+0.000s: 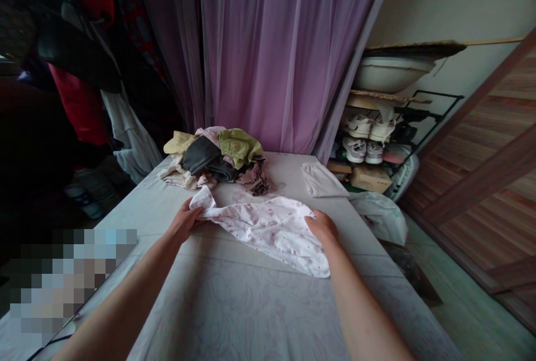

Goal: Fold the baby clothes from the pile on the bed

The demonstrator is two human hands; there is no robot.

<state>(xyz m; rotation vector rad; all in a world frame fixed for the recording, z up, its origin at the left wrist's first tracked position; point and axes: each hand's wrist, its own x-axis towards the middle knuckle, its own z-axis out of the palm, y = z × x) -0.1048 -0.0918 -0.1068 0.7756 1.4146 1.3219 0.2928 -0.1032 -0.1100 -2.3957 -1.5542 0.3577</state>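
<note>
A white cloth garment (268, 224) with small reddish prints stretches between my hands, low over the covered table or bed (234, 310). My left hand (189, 220) is closed on its narrow, bunched end. At the wider end, my right hand (324, 228) grips the edge between thumb and fingers. Which kind of garment it is, I cannot tell. Just beyond it lies a heap of crumpled clothes, with a green piece (240, 146), a dark grey piece (202, 154), a yellow one (179, 142) and a brown one (254, 176). A folded pale garment (321, 180) lies apart at the far right.
Purple curtains (268, 53) hang behind the far edge. To the right stands a rack with shoes (363, 137), a white basin (393, 73) and a cardboard box (371, 177). Clothes and bags (79, 48) hang at the left. A blurred-out patch (71, 283) covers the lower left.
</note>
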